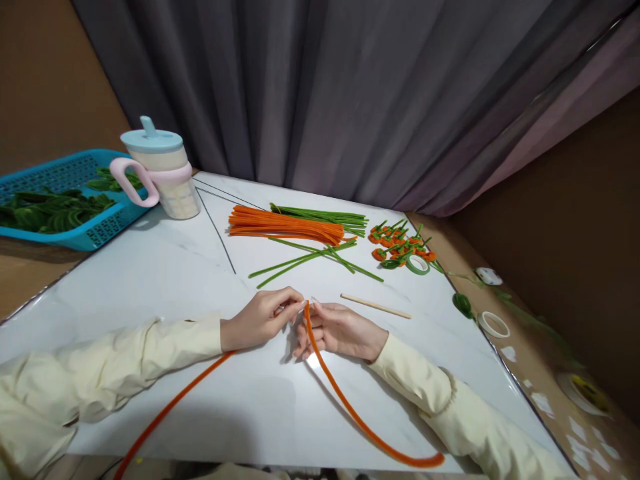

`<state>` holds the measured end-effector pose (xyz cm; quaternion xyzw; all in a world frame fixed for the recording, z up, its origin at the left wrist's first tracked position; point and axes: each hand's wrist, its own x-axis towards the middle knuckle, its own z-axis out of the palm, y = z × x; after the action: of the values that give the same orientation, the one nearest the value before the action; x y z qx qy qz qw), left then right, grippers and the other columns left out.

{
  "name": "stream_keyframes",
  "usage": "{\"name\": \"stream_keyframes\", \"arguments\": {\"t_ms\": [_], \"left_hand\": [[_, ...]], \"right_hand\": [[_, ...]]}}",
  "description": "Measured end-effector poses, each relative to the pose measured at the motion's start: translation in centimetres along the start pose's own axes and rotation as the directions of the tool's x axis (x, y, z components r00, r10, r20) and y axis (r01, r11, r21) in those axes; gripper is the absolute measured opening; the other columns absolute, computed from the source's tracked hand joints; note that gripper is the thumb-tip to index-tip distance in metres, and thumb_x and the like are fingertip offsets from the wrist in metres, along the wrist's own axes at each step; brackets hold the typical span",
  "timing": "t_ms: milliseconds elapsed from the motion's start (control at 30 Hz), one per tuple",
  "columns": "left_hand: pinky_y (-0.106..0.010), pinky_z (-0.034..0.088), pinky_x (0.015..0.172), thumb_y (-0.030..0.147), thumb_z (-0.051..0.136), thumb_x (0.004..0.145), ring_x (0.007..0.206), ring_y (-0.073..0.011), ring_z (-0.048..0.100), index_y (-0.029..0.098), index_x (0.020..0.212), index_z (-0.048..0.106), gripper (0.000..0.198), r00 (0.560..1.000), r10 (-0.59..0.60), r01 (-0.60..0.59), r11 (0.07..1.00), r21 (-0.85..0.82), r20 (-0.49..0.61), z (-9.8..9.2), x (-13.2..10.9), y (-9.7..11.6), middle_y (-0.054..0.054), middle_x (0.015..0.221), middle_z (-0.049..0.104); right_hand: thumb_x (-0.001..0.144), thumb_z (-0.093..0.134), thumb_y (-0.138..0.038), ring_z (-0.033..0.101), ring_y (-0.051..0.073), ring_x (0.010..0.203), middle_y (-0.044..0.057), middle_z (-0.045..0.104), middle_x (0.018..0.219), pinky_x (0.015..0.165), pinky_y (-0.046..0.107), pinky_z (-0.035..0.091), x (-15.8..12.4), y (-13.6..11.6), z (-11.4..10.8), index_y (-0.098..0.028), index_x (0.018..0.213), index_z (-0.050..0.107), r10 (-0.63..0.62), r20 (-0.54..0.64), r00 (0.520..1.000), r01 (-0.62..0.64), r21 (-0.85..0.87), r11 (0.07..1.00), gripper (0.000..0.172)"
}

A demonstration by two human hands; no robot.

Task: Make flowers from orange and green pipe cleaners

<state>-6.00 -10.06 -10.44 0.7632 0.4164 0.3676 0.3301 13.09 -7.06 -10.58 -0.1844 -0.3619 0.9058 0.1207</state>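
Observation:
My left hand (pixel 267 317) and my right hand (pixel 347 331) meet fingertip to fingertip over the white table. Both pinch an orange pipe cleaner (pixel 333 387) near its top. From there one length curves down to the right and ends near the front edge of the table. Another orange length (pixel 175 400) runs from under my left wrist to the lower left; my hand hides whether the two join. The lower fingers of my right hand are loosely curled. Just beyond that hand lies a thin wooden stick (pixel 376 306).
Farther back lie bundles of orange pipe cleaners (pixel 287 225) and green pipe cleaners (pixel 325 215), with several loose green ones (pixel 320 253). Small orange flowers (pixel 395 241) and green tape (pixel 418 265) sit right. A tumbler (pixel 173 173) and blue basket (pixel 107 223) stand left.

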Motion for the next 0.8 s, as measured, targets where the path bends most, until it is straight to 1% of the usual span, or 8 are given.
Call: {"name": "stream_keyframes", "arguments": {"t_ms": [167, 267, 367, 433, 533, 600, 700, 800], "left_hand": [[-0.018, 0.038, 0.053, 0.026, 0.042, 0.091, 0.056, -0.0081, 0.048, 0.015, 0.085, 0.056, 0.019, 1.000, 0.000, 0.000, 1.000, 0.010, -0.008, 0.03, -0.06, -0.05, 0.000, 0.069, 0.060], [-0.019, 0.038, 0.052, 0.027, 0.043, 0.090, 0.055, -0.0081, 0.048, 0.015, 0.084, 0.057, 0.020, 1.000, -0.004, 0.004, 1.000, 0.003, -0.002, 0.02, -0.01, 0.02, 0.000, 0.067, 0.060], [-0.018, 0.037, 0.051, 0.028, 0.045, 0.089, 0.053, -0.0079, 0.046, 0.014, 0.083, 0.058, 0.020, 0.999, -0.031, 0.031, 0.999, -0.025, 0.010, 0.02, 0.09, 0.11, 0.001, 0.063, 0.058], [-0.018, 0.037, 0.050, 0.028, 0.046, 0.088, 0.053, -0.0079, 0.047, 0.014, 0.083, 0.058, 0.019, 0.997, -0.075, 0.076, 0.995, -0.067, 0.016, 0.03, 0.20, 0.16, 0.001, 0.063, 0.057], [-0.018, 0.039, 0.050, 0.032, 0.048, 0.087, 0.053, -0.0083, 0.049, 0.014, 0.083, 0.058, 0.020, 0.982, -0.181, 0.189, 0.966, -0.179, 0.057, 0.02, 0.40, 0.32, 0.002, 0.060, 0.056], [-0.018, 0.037, 0.047, 0.036, 0.045, 0.088, 0.047, -0.0075, 0.045, 0.014, 0.072, 0.056, 0.029, 0.965, -0.240, 0.258, 0.938, -0.232, 0.104, -0.03, 0.51, 0.49, 0.003, 0.053, 0.053], [-0.019, 0.034, 0.045, 0.041, 0.041, 0.089, 0.040, -0.0062, 0.037, 0.015, 0.055, 0.048, 0.044, 0.947, -0.294, 0.317, 0.921, -0.226, 0.130, -0.12, 0.63, 0.74, 0.004, 0.043, 0.047], [-0.019, 0.035, 0.046, 0.043, 0.045, 0.087, 0.039, -0.0068, 0.039, 0.015, 0.054, 0.050, 0.043, 0.933, -0.337, 0.355, 0.919, -0.171, 0.126, -0.10, 0.77, 0.80, 0.004, 0.040, 0.045]], "right_hand": [[0.086, 0.058, -0.038, 0.063, 0.016, 0.065, 0.000, 0.054, 0.064, 0.063, 0.027, 0.048, 0.06, 0.12, -0.23, -0.009, 0.095, 0.058, -0.042, 0.018, 0.999, 0.043, -0.018, 0.999, 0.031], [0.086, 0.059, -0.035, 0.059, 0.013, 0.059, -0.002, 0.049, 0.060, 0.058, 0.025, 0.046, 0.02, 0.09, -0.21, -0.007, 0.092, 0.059, -0.060, 0.029, 0.998, 0.061, -0.017, 0.998, 0.028], [0.086, 0.059, -0.032, 0.056, 0.013, 0.057, -0.002, 0.047, 0.057, 0.057, 0.025, 0.044, 0.03, 0.12, -0.21, -0.008, 0.083, 0.059, -0.072, 0.022, 0.997, 0.073, -0.033, 0.997, 0.024], [0.086, 0.059, -0.030, 0.056, 0.013, 0.056, -0.002, 0.047, 0.057, 0.056, 0.025, 0.043, 0.09, 0.18, -0.29, -0.009, 0.077, 0.058, -0.098, 0.008, 0.995, 0.098, -0.054, 0.994, 0.023], [0.086, 0.059, -0.031, 0.055, 0.013, 0.055, -0.002, 0.048, 0.057, 0.055, 0.025, 0.043, 0.20, 0.28, -0.50, -0.010, 0.073, 0.057, -0.140, -0.016, 0.990, 0.138, -0.089, 0.986, 0.025], [0.086, 0.058, -0.032, 0.055, 0.013, 0.054, -0.002, 0.047, 0.057, 0.054, 0.025, 0.043, 0.25, 0.30, -0.58, -0.010, 0.075, 0.056, -0.156, -0.023, 0.987, 0.153, -0.114, 0.982, 0.024], [0.088, 0.055, -0.033, 0.054, 0.013, 0.053, -0.003, 0.046, 0.055, 0.054, 0.025, 0.043, 0.25, 0.26, -0.44, -0.011, 0.076, 0.056, -0.160, -0.038, 0.986, 0.152, -0.150, 0.977, 0.024], [0.088, 0.055, -0.033, 0.054, 0.012, 0.050, -0.003, 0.046, 0.054, 0.053, 0.025, 0.043, 0.24, 0.21, -0.07, -0.011, 0.075, 0.055, -0.159, -0.064, 0.985, 0.145, -0.185, 0.972, 0.025]]}}
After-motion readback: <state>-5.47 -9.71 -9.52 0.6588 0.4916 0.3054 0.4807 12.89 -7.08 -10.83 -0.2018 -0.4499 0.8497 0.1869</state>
